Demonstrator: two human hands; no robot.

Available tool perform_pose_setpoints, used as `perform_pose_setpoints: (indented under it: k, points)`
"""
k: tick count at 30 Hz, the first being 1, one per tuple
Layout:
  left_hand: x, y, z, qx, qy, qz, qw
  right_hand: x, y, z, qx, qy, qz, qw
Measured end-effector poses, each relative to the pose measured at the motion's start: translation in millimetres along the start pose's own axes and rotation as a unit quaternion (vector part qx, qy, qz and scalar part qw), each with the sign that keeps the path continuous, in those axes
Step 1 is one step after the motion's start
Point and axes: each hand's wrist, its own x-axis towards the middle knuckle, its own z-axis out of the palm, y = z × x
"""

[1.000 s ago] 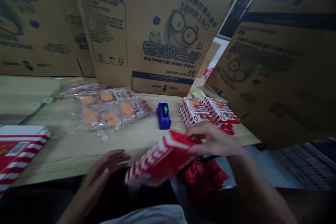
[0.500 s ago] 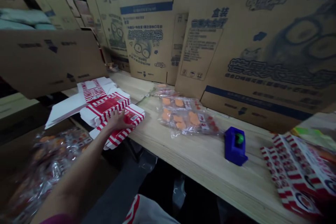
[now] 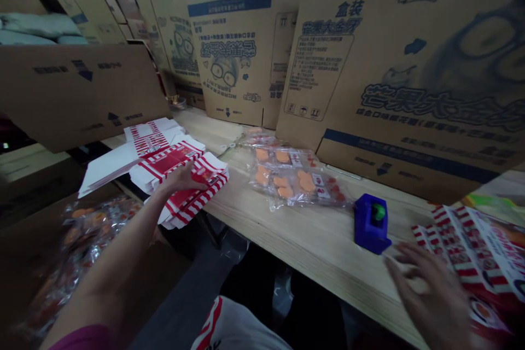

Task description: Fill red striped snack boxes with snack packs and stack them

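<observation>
Your left hand [image 3: 180,179] lies on red-and-white striped cartons [image 3: 192,202], left of centre; its grip cannot be determined. Your right hand [image 3: 430,290], lower right, is blurred near the blue tape dispenser [image 3: 371,224], grip unclear.

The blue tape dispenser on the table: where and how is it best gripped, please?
I would pinch the blue tape dispenser across its two long sides, coming down from above with the right hand, which is nearest: its body is long and narrow, and it sits on the table.
</observation>
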Motion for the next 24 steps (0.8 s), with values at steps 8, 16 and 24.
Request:
perform_pose_setpoints:
  k: [8,16,24]
  points:
    - [-106.9,76.2,-7.0,-0.071,0.164,0.238,0.955,-21.0,-128.9,134.6,0.428,-0.240,0.149,0.859]
    - [-172.9,168.0,111.1,-0.082,0.079,0.336,0.935,-16.6,-97.2,108.8,0.028,-0.228,-0.035,0.973]
    - [-185.3,210.9,180.6,-0.015,0.030,0.365,0.930,-29.1,-40.5,112.4,0.064,-0.295,0.210,0.930]
